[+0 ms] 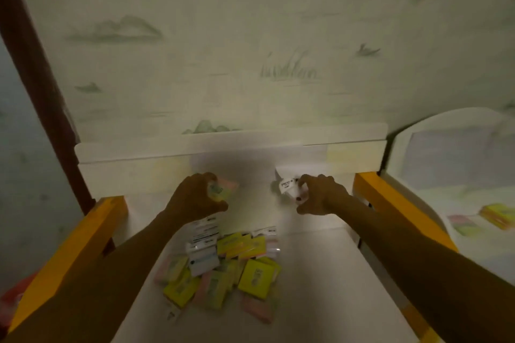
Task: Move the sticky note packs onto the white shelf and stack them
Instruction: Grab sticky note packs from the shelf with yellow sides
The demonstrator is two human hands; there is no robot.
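Two packs in hand, the pile still waiting below

Two sticky note packs are up at the far end of the white surface, one in each hand. The left hand (195, 198) has its grip curled round a pink-and-green pack (223, 189), fingers wrapped over the near edge. The right hand (317, 195) pinches a white-wrapped pack (287, 186) by its labelled header, thumb and fingertips pressed together on it. Both are held just in front of the white shelf (231, 145), a raised ledge against the painted wall; motion blur hides whether either pack touches anything yet.

Most of the packs lie in a loose pile (223, 264) nearer the body, yellow, pink and white-carded ones overlapping at odd angles between two yellow side rails (69, 253). A few more packs (496, 214) sit well apart on the right, on a bed-like surface.

By my reading this is the carrying step, early in the job: the shelf shows no clear stack. Next, each pack wants setting flat on the ledge, one squarely over the other, edges lined up, before the grip lets go.
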